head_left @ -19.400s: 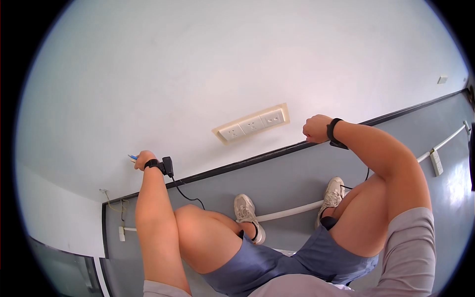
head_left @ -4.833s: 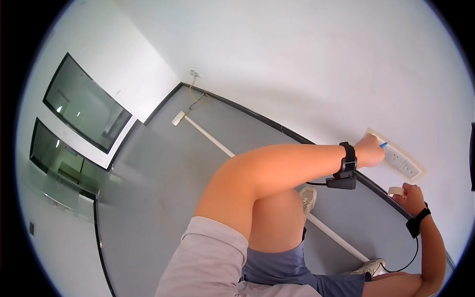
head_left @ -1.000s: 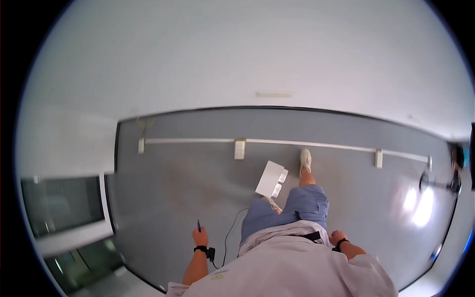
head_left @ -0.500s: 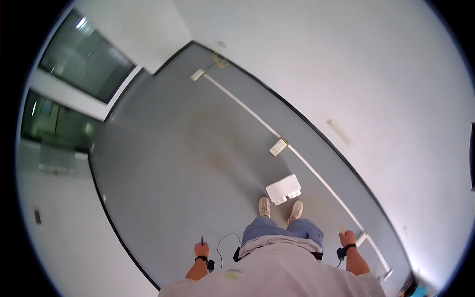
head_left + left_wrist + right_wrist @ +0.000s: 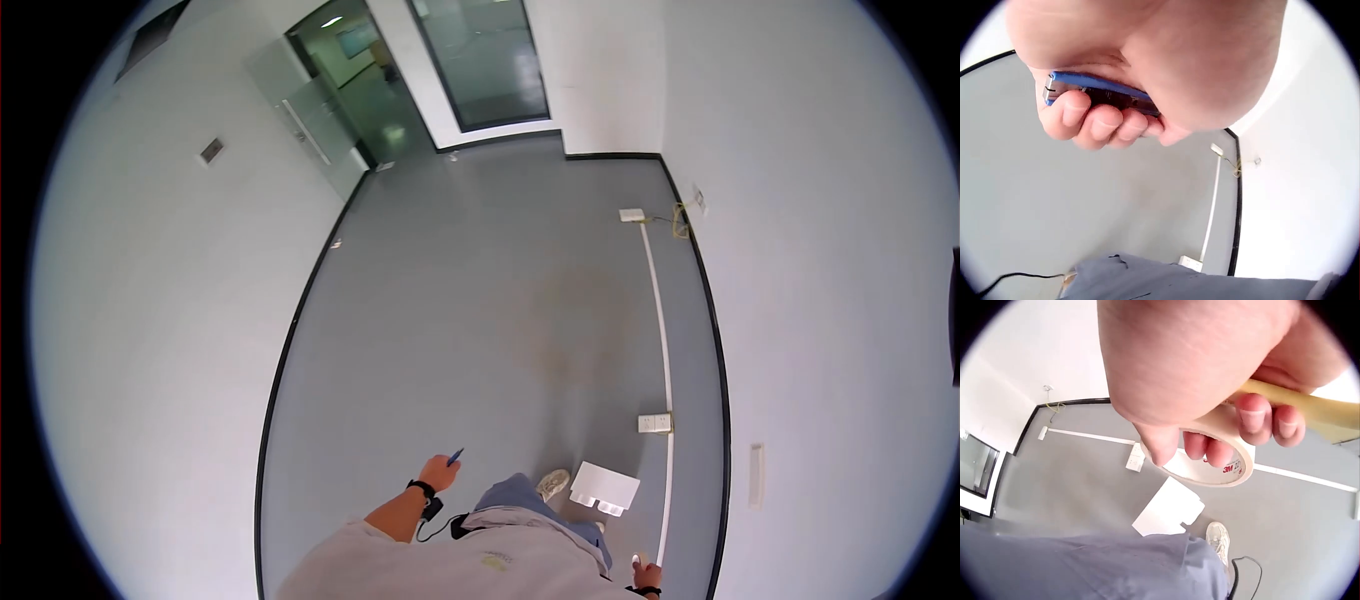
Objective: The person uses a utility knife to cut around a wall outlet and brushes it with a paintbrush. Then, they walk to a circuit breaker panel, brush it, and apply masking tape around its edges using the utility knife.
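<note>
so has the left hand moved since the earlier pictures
Yes: the left hand, at the wall socket panel earlier, is now well away, over the floor.

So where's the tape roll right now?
The tape roll is gripped in the right hand; the head view shows it at the bottom, right of centre, just below the white panel in the picture.

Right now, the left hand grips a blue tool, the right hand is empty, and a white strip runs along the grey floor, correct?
Not quite: the right hand isn't empty; it holds a roll of tape, as the right wrist view shows. The rest is right: left hand gripping a blue tool, white strip running along the grey floor.
</note>
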Available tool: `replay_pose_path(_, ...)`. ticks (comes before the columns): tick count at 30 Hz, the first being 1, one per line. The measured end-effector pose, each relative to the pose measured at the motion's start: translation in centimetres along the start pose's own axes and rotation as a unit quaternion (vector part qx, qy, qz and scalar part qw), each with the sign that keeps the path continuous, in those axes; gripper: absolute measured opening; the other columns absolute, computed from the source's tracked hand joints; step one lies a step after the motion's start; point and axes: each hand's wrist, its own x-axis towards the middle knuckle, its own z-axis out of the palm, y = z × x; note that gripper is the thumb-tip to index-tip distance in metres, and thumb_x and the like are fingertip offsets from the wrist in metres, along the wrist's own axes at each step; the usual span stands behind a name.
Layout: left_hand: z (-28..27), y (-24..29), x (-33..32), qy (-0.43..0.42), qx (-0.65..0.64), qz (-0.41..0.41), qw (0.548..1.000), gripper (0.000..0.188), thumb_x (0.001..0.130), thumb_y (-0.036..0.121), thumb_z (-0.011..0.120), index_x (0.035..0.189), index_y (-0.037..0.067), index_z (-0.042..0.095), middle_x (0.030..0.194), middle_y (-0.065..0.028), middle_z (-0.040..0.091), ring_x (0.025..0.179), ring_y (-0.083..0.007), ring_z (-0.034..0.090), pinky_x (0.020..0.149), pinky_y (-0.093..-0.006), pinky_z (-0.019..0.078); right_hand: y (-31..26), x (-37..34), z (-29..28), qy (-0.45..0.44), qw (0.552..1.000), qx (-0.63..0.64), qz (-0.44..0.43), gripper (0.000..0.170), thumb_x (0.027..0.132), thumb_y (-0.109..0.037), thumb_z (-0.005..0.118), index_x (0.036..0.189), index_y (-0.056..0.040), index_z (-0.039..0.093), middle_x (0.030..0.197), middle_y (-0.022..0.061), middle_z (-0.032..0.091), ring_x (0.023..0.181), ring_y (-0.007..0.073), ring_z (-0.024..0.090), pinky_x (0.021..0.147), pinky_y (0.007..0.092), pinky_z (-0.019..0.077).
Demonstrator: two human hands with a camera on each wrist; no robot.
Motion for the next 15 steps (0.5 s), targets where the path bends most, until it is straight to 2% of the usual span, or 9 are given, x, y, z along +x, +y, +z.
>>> replay_pose_path(1, 0.1, -2.2, -1.9, 0.025, 0.012, 0.000, 1.000, 0.047, 0.096, 0.043, 0.058, 0.085, -0.001, 0.071, 0.090, -0.0291, 0.070, 0.091, -0.0509, 0.066, 0.082, -0.0564, 0.0518, 0.5, 0.9, 0.2, -0.004, 1.000, -0.003, -0.014, 0.043, 0.074, -0.039, 0.084, 0.079, 0.0035, 0.074, 0.073, 0.0206, 0.073, 0.073, 0.0367, 0.073, 0.069, 0.0471, 0.0550)
replay_pose_path(4, -0.3, -6.9, -8.4, 0.037, 0.010, -0.106, 0.994, 0.049, 0.096, 0.045, 0.058, 0.089, -0.002, 0.072, 0.093, -0.0302, 0.071, 0.095, -0.0502, 0.067, 0.085, -0.0550, 0.0530, 2.1, 3.2, 1.3, -0.045, 0.998, 0.000, -0.034, 0.046, 0.074, -0.040, 0.083, 0.078, 0.0054, 0.073, 0.070, 0.0197, 0.072, 0.069, 0.0358, 0.072, 0.066, 0.0455, 0.0551)
replay_pose_path(6, -0.2, -9.4, -12.6, 0.039, -0.012, -0.168, 0.985, 0.049, 0.096, 0.045, 0.058, 0.092, -0.002, 0.073, 0.097, -0.0308, 0.071, 0.098, -0.0496, 0.068, 0.087, -0.0544, 0.0533, 1.5, 4.7, 1.5, -0.073, 0.995, -0.060, -0.024, 0.045, 0.074, -0.039, 0.083, 0.081, 0.0050, 0.075, 0.080, 0.0260, 0.073, 0.082, 0.0426, 0.072, 0.078, 0.0502, 0.0564)
replay_pose_path(8, 0.7, -12.1, -16.1, 0.023, -0.039, -0.274, 0.961, 0.050, 0.097, 0.044, 0.058, 0.105, -0.003, 0.073, 0.110, -0.0301, 0.071, 0.107, -0.0465, 0.068, 0.092, -0.0523, 0.0536, 2.7, 7.5, 3.6, -0.076, 0.992, -0.081, -0.063, 0.045, 0.074, -0.038, 0.083, 0.081, 0.0052, 0.075, 0.081, 0.0259, 0.073, 0.083, 0.0428, 0.073, 0.080, 0.0502, 0.0565)
replay_pose_path(9, 1.4, -13.6, -17.4, 0.031, -0.049, -0.284, 0.957, 0.050, 0.097, 0.044, 0.058, 0.105, -0.003, 0.073, 0.110, -0.0301, 0.071, 0.107, -0.0465, 0.068, 0.092, -0.0523, 0.0536, 2.6, 8.7, 4.3, -0.072, 0.990, -0.092, -0.084, 0.045, 0.074, -0.038, 0.083, 0.081, 0.0055, 0.075, 0.081, 0.0258, 0.073, 0.084, 0.0430, 0.073, 0.081, 0.0501, 0.0567)
replay_pose_path(11, 3.0, -16.5, -18.6, -0.007, -0.032, -0.337, 0.941, 0.050, 0.098, 0.041, 0.056, 0.117, -0.004, 0.070, 0.122, -0.0281, 0.070, 0.115, -0.0441, 0.067, 0.096, -0.0504, 0.0538, 0.5, 9.5, 3.6, -0.057, 0.990, -0.078, -0.102, 0.045, 0.074, -0.038, 0.083, 0.081, 0.0054, 0.074, 0.081, 0.0256, 0.073, 0.083, 0.0433, 0.072, 0.080, 0.0504, 0.0567)
replay_pose_path(12, 4.0, -18.0, -18.4, -0.004, -0.039, -0.340, 0.940, 0.050, 0.098, 0.041, 0.056, 0.117, -0.004, 0.070, 0.122, -0.0281, 0.070, 0.115, -0.0441, 0.067, 0.096, -0.0504, 0.0538, -0.6, 9.7, 3.7, -0.041, 0.992, -0.056, -0.108, 0.045, 0.074, -0.038, 0.083, 0.082, 0.0052, 0.074, 0.081, 0.0255, 0.073, 0.083, 0.0437, 0.072, 0.079, 0.0506, 0.0567)
replay_pose_path(14, 5.8, -21.1, -16.7, -0.009, -0.072, -0.383, 0.921, 0.047, 0.098, 0.037, 0.054, 0.104, -0.006, 0.070, 0.097, -0.0285, 0.074, 0.097, -0.0435, 0.071, 0.087, -0.0527, 0.0557, -1.9, 10.9, 4.2, -0.042, 0.990, -0.048, -0.122, 0.046, 0.073, -0.039, 0.083, 0.081, 0.0051, 0.073, 0.080, 0.0252, 0.073, 0.082, 0.0441, 0.072, 0.077, 0.0510, 0.0569)
replay_pose_path(15, 6.4, -22.3, -15.3, -0.021, -0.075, -0.368, 0.926, 0.047, 0.099, 0.036, 0.053, 0.108, -0.007, 0.070, 0.097, -0.0290, 0.073, 0.100, -0.0439, 0.070, 0.088, -0.0524, 0.0555, -3.0, 11.0, 4.1, -0.030, 0.990, -0.045, -0.127, 0.047, 0.073, -0.040, 0.083, 0.081, 0.0052, 0.073, 0.080, 0.0252, 0.072, 0.081, 0.0442, 0.072, 0.076, 0.0516, 0.0568)
